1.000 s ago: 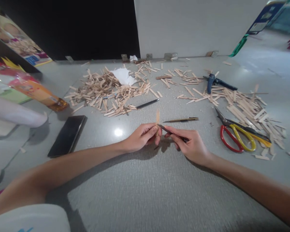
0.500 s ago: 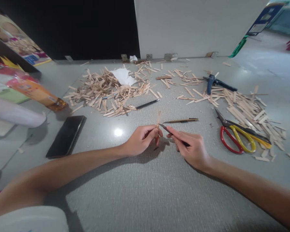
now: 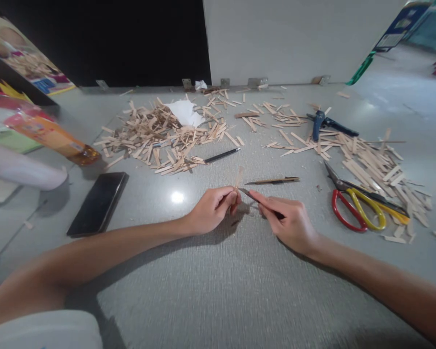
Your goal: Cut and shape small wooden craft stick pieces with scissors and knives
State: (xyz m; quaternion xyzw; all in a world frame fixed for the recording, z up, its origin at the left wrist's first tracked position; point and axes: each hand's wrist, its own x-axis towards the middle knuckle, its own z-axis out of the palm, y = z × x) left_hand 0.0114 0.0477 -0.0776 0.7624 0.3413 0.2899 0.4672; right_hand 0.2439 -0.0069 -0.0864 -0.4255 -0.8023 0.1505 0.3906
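Near the middle of the grey table point(image 3: 189, 291), my left hand point(image 3: 213, 209) pinches a small, thin piece of wood point(image 3: 239, 176) that stands up from the fingertips. My right hand point(image 3: 290, 220) is closed round a dark, slim knife-like tool point(image 3: 250, 195), its tip pointing left, close to the wood. Whether tip and wood touch I cannot tell. Just beyond my right hand lies a brownish pointed tool point(image 3: 276, 181). A dark pen point(image 3: 222, 155) rests farther back, beside a heap of wood strips point(image 3: 145, 128).
Scissors with red and yellow handles point(image 3: 365, 209) lie at the right, beside more wood strips point(image 3: 370, 157) and a dark blue hand tool point(image 3: 318, 125). A black phone point(image 3: 99, 203), an orange-labelled bottle point(image 3: 51, 133) and a white cylinder point(image 3: 25, 165) are at the left.
The lower fingers of my left hand have curled in slightly. The fingers of my right hand have closed a little more round the tool. The view has shifted slightly.
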